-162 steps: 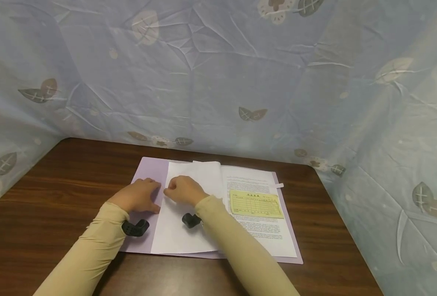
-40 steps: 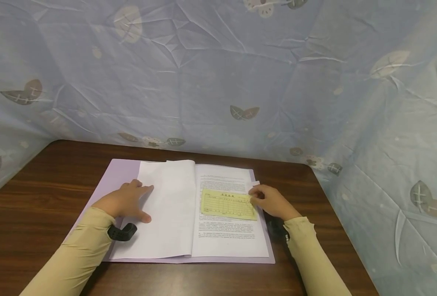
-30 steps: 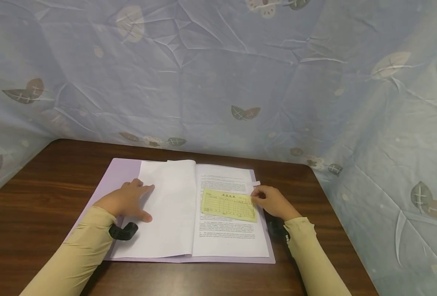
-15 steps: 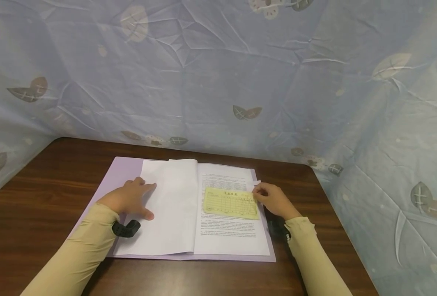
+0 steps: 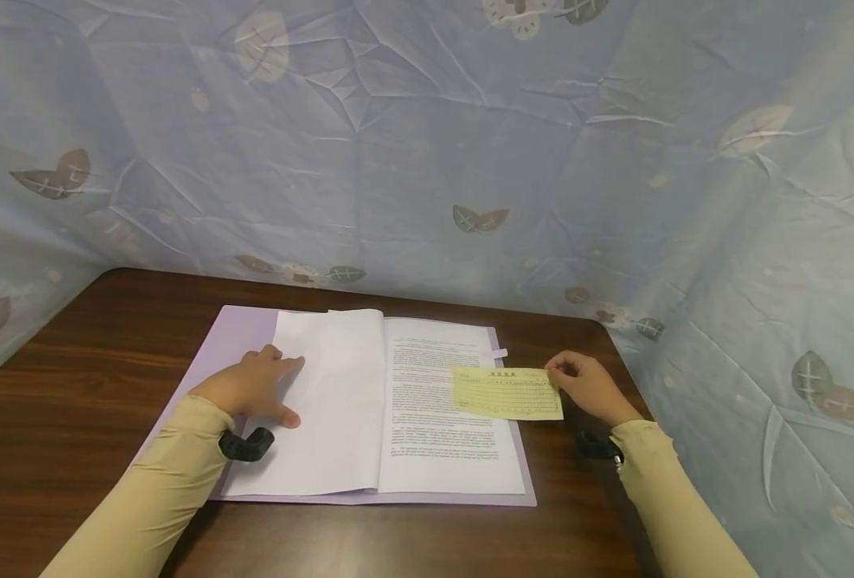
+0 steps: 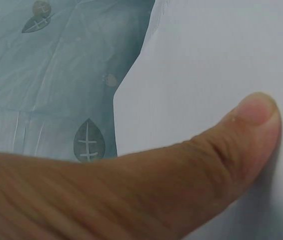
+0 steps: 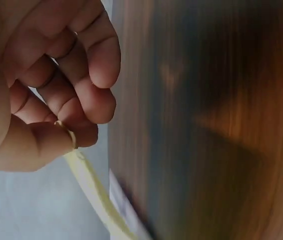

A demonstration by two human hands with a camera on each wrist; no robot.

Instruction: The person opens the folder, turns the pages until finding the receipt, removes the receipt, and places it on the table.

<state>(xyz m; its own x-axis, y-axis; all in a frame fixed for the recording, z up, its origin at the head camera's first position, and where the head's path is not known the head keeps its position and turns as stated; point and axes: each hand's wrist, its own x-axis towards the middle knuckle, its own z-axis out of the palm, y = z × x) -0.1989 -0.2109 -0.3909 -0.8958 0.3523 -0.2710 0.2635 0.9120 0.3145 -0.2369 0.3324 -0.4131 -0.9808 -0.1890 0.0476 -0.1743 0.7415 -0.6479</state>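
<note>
A lilac folder lies spread on the table, with a blank white page on its left half and a printed sheet on its right. My left hand rests on the blank page, fingers spread; its thumb lies straight on the paper in the left wrist view. My right hand pinches the upper right corner of a yellow form slip between thumb and fingertips. Lifted, the slip overhangs the folder's right edge. In the right wrist view the yellow slip appears nearly edge-on.
A small white tab sticks out from the folder's right edge. The brown wooden table reaches back to a pale blue curtain with a leaf print, which also closes in the left and right sides.
My right hand has left the stacked pages, taken hold of the yellow slip and drawn it rightward off the printed sheet. The left hand moved onto the blank page, then stayed there.
</note>
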